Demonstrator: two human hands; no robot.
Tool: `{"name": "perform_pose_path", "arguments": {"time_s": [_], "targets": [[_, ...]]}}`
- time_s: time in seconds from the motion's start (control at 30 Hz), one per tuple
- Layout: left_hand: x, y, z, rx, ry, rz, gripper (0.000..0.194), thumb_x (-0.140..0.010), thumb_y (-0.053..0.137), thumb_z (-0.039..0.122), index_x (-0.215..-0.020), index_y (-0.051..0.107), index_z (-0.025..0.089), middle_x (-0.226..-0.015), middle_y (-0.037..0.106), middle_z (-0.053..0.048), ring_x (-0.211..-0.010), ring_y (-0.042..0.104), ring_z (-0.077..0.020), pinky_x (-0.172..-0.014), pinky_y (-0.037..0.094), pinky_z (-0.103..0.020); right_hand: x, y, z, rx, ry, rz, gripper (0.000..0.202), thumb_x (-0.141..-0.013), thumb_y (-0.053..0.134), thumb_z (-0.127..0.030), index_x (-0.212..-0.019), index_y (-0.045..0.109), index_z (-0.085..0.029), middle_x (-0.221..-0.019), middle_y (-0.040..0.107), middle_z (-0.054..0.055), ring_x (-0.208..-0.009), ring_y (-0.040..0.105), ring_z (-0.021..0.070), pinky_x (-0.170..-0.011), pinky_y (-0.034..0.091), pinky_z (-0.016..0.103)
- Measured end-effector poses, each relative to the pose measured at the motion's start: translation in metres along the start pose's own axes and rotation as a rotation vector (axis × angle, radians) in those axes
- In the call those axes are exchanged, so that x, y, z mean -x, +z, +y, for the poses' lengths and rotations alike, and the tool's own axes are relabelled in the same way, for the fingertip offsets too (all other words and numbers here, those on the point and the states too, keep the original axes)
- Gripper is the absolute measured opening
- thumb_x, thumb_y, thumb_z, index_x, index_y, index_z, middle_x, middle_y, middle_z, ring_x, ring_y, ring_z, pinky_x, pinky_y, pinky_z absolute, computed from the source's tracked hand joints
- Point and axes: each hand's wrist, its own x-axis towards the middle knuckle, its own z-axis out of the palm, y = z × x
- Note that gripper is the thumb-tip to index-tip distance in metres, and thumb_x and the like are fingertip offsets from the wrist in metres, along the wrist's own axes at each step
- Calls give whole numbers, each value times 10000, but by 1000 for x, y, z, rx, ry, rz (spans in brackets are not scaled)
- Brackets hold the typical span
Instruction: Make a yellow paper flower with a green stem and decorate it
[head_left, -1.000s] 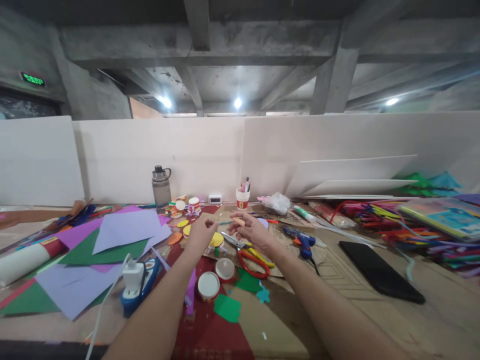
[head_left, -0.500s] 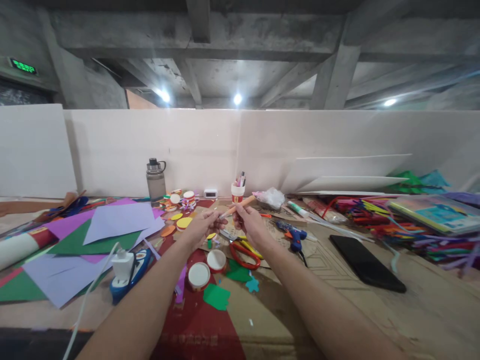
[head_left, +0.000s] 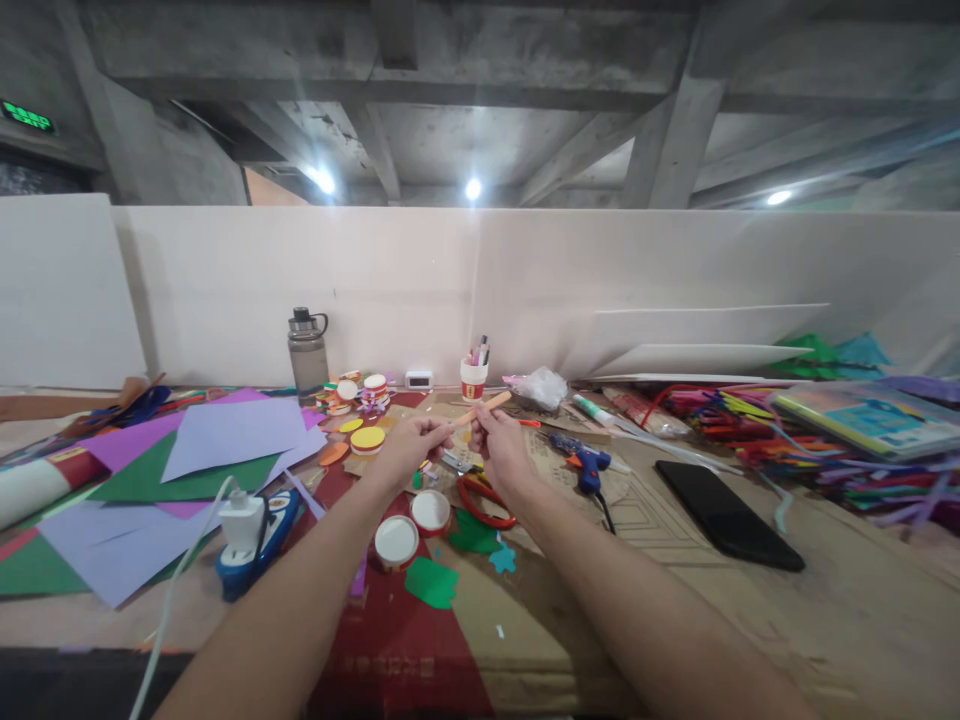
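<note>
A thin orange stick (head_left: 480, 406) is up in the air, just above the middle of the table (head_left: 750, 620). Both hands hold it. The left hand (head_left: 411, 447) pinches the near, lower end with its fingertips pressed together. The right hand (head_left: 499, 442) is closed around the stick a bit higher up, and the far end pokes out past it, up toward the white wall. I cannot tell what the stick is made of.

Nothing is stuck on the stick that I can see, so I think the making part with it has only just started. The bits that look finished sit farther back: a small pile of round paper pieces (head_left: 358, 393) in yellow, white and red.

Right under the hands lie red scissors (head_left: 484, 500), two round white lids (head_left: 414, 525), and green paper cut-outs (head_left: 442, 565). A blue glue gun (head_left: 586, 462) lies just to the right, not in use. Past it is a flat black tablet (head_left: 727, 515), and then a big heap of bright fuzzy craft wires (head_left: 750, 425).

To the left are big sheets of purple and green paper (head_left: 202, 460) and a blue and white tool (head_left: 251, 530) with a white cord. At the back stand a grey water bottle (head_left: 307, 352) and a cup of pens (head_left: 473, 378).
</note>
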Motion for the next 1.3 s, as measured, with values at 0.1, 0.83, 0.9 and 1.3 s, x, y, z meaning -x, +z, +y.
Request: {"name": "perform_pose_path", "arguments": {"time_s": [0.1, 0.83, 0.9, 1.3], "targets": [[-2, -10, -1, -13, -59, 29, 346, -660, 721, 476, -618, 624, 146, -539, 565, -2, -461, 453, -89, -463, 339, -225, -12, -10, -11, -106, -6, 157, 310, -769, 717, -353, -669, 468, -196, -500, 433, -81, -395, 352, 51, -364, 262, 181], [8, -8, -5, -701, 187, -209, 225, -746, 646, 388, -795, 740, 190, -737, 714, -27, -657, 599, -170, -579, 378, -246, -27, -35, -17, -60, 56, -86, 298, -696, 767, -378, -698, 545, -179, -515, 488, -74, -411, 369, 50, -371, 294, 165], [2, -16, -4, -745, 182, 19, 287, -822, 553, 407, -789, 725, 180, -757, 714, -46, -684, 607, -182, -612, 395, -261, -24, -32, -12, -41, 77, -99, 311, -688, 772, -392, -705, 540, -185, -521, 493, -74, -417, 382, 54, -385, 312, 168], [-4, -49, -4, -1259, -330, 164, 353, -842, 509, 363, -887, 729, 90, -1055, 697, -244, -1035, 645, -334, -837, 466, -364, -4, -16, 21, 336, 189, -150, 66, -825, 606, -249, -859, 629, -198, -767, 715, 51, -687, 693, 170, -634, 533, 283]]}}
